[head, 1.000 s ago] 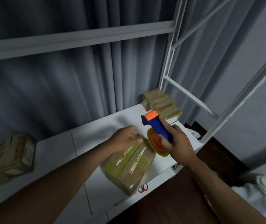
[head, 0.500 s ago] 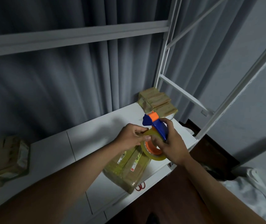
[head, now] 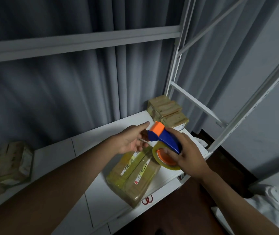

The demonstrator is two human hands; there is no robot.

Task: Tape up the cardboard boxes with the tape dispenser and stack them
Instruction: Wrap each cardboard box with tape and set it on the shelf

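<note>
My right hand (head: 188, 156) grips the blue handle of the tape dispenser (head: 162, 136), which has an orange cap and a roll of clear tape (head: 166, 161) on an orange core. It hangs just above the far end of a taped cardboard box (head: 133, 174) that lies on the white shelf (head: 59, 155). My left hand (head: 130, 141) is at the dispenser's blade end, one digit straight and the others curled on what looks like the tape's loose end.
A stack of taped boxes (head: 167, 111) stands at the shelf's back right corner. More boxes (head: 6, 163) sit at the far left. Red scissor handles (head: 147, 200) poke out under the near box. White rack posts (head: 173, 78) rise on the right.
The dispenser has been lifted and tilted, its orange end now pointing left. My left hand moved off the roll up to the blade end. The box stayed put.
</note>
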